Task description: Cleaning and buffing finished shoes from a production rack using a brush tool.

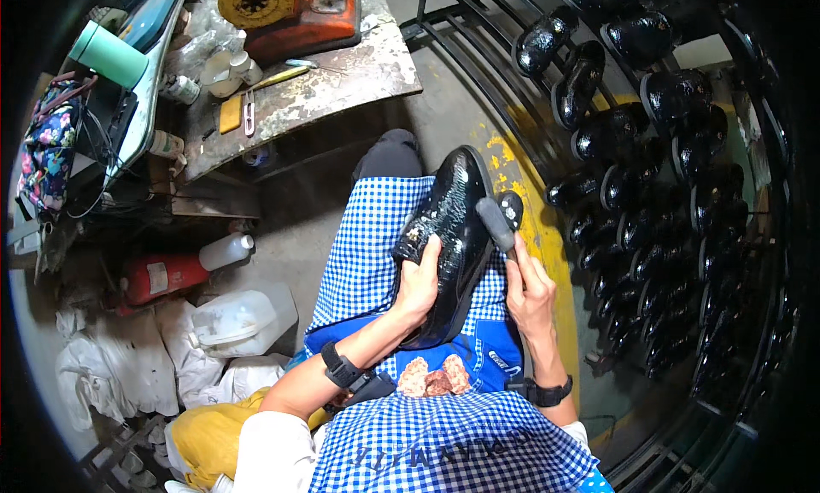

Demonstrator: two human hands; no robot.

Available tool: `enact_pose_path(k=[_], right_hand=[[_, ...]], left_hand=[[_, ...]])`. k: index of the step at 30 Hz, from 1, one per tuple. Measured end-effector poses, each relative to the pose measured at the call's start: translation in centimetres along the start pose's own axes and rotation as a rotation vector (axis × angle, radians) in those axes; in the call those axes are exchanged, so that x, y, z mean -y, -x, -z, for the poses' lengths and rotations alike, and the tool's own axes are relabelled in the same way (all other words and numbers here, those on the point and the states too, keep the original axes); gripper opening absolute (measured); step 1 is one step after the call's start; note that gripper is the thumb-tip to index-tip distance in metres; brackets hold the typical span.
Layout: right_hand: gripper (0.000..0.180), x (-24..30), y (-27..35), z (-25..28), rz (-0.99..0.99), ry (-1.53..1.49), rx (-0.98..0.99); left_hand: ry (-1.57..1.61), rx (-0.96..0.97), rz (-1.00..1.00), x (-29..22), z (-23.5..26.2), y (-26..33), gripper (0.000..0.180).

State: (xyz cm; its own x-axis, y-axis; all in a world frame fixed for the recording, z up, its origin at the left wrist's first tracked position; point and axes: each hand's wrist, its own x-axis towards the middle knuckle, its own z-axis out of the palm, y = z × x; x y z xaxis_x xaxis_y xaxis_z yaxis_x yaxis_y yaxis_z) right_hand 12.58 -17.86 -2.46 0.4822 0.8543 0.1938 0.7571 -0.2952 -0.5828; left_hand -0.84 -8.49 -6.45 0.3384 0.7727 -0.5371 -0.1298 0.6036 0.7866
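A glossy black shoe [454,207] lies across my lap on the blue checked apron, its toe pointing away from me. My left hand [418,280] grips its near left side, thumb up along the upper. In my right hand [531,292] is a hand tool with a dark grey oblong head [494,224]; the fingers are closed round its handle. The head is at the shoe's right edge; I cannot tell whether it touches. Just beyond it shows a small rounded black piece [511,204], mostly hidden.
Right, a black metal rack [478,53] bears many glossy black shoes [645,36]. Far left, a worn workbench [342,87] carries an orange machine [307,23], bottles and a yellow block [231,114]. A translucent jug [235,322] and red container [166,274] are left of my legs.
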Motion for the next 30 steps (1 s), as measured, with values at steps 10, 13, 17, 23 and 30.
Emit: enact_pose_path(k=[10, 13, 17, 23, 30], right_hand=[[0.041, 0.2, 0.2, -1.5, 0.106, 0.012, 0.002], [0.042, 0.8, 4.0, -1.2, 0.131, 0.009, 0.056], [0.042, 0.8, 1.2, -1.1, 0.092, 0.077, 0.0], [0.041, 1.0, 3.4, -1.0, 0.123, 0.084, 0.009], [0.041, 1.3, 2.1, -1.5, 0.13, 0.091, -0.034]], left_hand=[[-0.022, 0.092, -0.051, 0.8, 1.0, -0.6, 0.034], [-0.003, 0.104, -0.16, 0.7, 0.9, -0.9, 0.036], [0.022, 0.104, -0.009, 0.7, 0.9, -1.0, 0.036], [-0.034, 0.104, -0.126, 0.9, 1.1, -1.2, 0.036], [-0.041, 0.147, -0.168, 1.2, 1.7, -1.5, 0.035]])
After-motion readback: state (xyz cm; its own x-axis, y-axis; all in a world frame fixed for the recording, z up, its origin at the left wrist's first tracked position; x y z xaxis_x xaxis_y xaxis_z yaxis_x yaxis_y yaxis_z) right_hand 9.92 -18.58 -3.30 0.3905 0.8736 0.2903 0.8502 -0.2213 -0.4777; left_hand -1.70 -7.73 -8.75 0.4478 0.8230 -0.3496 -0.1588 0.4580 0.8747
